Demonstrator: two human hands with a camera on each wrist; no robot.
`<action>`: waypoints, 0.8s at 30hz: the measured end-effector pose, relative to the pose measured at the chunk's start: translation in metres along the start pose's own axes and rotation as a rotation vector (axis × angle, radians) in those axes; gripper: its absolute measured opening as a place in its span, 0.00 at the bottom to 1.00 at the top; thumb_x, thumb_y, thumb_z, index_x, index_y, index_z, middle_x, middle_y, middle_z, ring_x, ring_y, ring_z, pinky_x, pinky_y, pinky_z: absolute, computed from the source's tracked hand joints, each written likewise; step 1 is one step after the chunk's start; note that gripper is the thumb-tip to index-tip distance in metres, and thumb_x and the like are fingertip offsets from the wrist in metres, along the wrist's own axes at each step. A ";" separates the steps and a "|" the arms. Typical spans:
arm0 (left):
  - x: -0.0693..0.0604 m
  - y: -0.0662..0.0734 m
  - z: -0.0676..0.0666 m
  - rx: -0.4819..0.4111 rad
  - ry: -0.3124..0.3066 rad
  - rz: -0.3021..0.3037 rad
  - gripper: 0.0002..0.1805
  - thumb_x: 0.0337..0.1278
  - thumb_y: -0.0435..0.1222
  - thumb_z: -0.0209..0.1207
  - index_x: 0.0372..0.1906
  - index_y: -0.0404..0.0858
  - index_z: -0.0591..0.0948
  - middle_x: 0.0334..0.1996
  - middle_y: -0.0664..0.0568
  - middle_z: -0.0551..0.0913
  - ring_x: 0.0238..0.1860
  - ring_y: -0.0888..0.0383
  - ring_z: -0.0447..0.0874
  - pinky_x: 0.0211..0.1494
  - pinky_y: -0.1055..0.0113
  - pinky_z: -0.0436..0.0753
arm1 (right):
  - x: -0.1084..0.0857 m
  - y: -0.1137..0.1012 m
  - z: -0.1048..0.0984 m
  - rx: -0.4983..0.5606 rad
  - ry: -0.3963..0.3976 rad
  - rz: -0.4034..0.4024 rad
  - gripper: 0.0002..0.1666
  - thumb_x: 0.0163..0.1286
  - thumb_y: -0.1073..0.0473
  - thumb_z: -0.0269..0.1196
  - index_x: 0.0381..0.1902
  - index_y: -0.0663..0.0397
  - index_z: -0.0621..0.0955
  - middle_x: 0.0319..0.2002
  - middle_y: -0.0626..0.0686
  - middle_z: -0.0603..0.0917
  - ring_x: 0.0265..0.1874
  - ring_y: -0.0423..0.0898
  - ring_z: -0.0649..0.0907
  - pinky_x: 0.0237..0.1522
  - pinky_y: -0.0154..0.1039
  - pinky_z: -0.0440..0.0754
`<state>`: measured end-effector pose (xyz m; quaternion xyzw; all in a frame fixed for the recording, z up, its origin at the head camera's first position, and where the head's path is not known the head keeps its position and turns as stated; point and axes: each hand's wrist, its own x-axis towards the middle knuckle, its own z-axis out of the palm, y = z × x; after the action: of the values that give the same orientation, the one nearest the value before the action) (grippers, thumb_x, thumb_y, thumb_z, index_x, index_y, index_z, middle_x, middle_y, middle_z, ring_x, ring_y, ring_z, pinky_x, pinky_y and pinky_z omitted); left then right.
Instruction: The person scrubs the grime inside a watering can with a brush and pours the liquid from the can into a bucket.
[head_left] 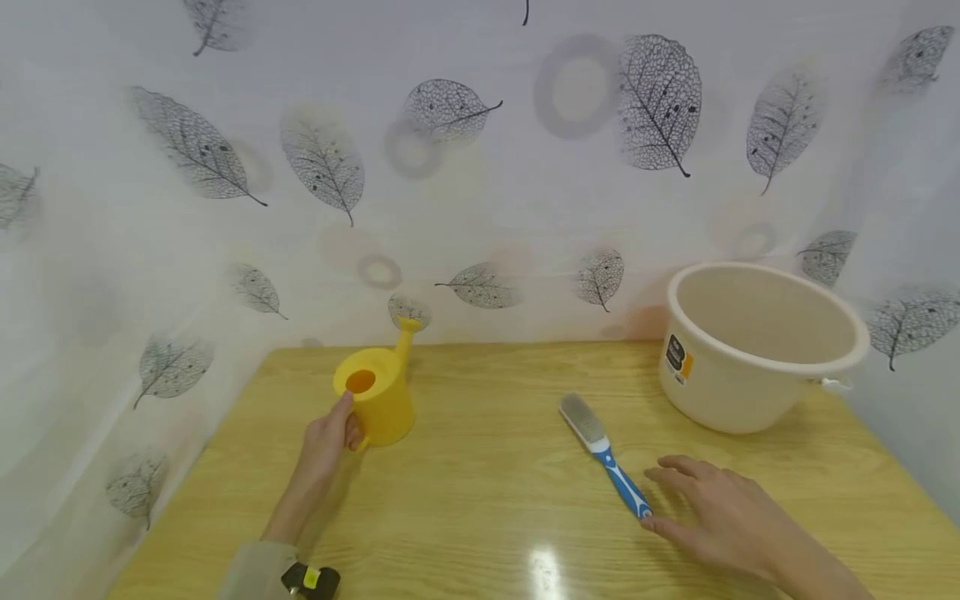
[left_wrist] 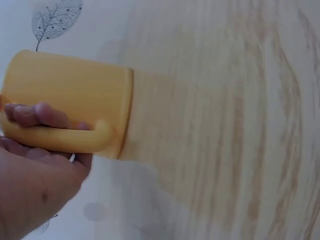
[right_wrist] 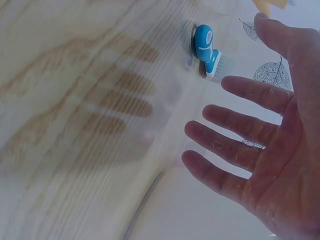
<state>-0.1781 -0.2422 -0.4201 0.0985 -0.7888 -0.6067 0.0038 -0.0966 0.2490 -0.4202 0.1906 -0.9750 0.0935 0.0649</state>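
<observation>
On the left of the table, the left hand (head_left: pixel 322 442) grips the handle of a yellow watering can (head_left: pixel 386 408). The left wrist view shows fingers of the left hand (left_wrist: pixel 45 165) curled round the handle of the can (left_wrist: pixel 75 85). A brush with a blue and white handle (head_left: pixel 618 483) lies at the middle right. Beside its handle end is the right hand (head_left: pixel 727 517), fingers spread and holding nothing. In the right wrist view the brush (right_wrist: pixel 204 45) appears beyond the fingertips of the right hand (right_wrist: pixel 270 135).
A large cream bucket (head_left: pixel 738 392) stands at the back right of the wooden table (head_left: pixel 480 467), behind the right hand. White sheeting with a leaf print (head_left: pixel 480 200) hangs along the table's back and sides. A dark band (head_left: pixel 311 581) is on the left wrist.
</observation>
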 end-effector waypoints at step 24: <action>-0.015 0.016 -0.002 -0.073 0.049 -0.216 0.29 0.73 0.63 0.45 0.24 0.45 0.71 0.32 0.58 0.76 0.42 0.60 0.77 0.50 0.57 0.85 | -0.003 0.001 0.000 0.044 -0.028 0.016 0.37 0.60 0.25 0.67 0.56 0.43 0.85 0.57 0.55 0.85 0.49 0.59 0.87 0.45 0.61 0.84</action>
<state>-0.1656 -0.2375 -0.4028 0.1974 -0.7506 -0.6294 -0.0389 -0.0948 0.2511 -0.4212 0.1853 -0.9751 0.1128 0.0462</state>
